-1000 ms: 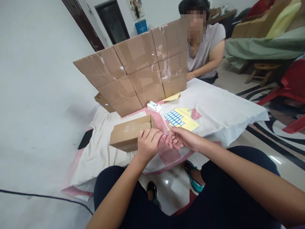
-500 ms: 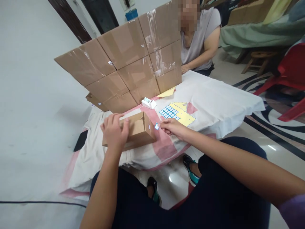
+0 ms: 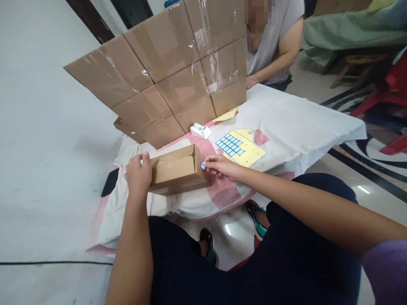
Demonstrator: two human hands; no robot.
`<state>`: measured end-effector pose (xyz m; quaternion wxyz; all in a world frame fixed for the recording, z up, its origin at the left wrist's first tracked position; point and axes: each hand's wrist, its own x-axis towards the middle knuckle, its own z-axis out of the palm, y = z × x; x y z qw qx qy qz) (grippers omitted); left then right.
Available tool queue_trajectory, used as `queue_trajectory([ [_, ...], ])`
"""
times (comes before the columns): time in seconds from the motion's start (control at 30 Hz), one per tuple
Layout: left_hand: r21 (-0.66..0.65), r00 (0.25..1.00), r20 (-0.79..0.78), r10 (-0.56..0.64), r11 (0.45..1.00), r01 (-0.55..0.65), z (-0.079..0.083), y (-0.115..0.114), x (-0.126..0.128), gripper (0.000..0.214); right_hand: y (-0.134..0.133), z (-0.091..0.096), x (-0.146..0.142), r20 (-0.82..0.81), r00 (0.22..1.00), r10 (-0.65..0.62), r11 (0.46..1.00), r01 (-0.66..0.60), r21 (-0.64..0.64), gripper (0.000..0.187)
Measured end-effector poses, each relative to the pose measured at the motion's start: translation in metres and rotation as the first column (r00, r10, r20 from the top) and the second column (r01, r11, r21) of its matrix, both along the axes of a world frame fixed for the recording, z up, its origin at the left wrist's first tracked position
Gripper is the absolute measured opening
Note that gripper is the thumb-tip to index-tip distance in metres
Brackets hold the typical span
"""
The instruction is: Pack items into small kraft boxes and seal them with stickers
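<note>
A small brown cardboard box lies lengthwise near the front of the table. My left hand grips its left end, fingers curled over the far side and thumb along the top. My right hand pinches a small white sticker with a blue border between thumb and fingertips. The sticker is at the box's right end face; whether it touches cannot be told. Right of the box lies a yellow sheet partly covered by a grid of blue-bordered white stickers.
A white tape dispenser stands behind the box. Beyond it rises a wall of taped cardboard boxes. A person sits at the far right side of the table. A dark flat object lies at the left edge of the tablecloth.
My left hand has slid left, from the top of the box to its left end. My right hand has brought the sticker left, up to the box's right end.
</note>
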<state>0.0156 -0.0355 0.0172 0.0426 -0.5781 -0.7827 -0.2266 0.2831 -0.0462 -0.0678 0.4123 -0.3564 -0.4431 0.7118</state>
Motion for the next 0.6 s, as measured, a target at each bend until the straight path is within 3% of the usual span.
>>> queue_trajectory([
  [0.6,0.014,1.000,0.012,0.009,1.000,-0.010,0.0004,-0.0012,0.0031,0.046,-0.0006,-0.0048,-0.0035,-0.032,0.999,-0.004,1.000,0.004,-0.021,0.038],
])
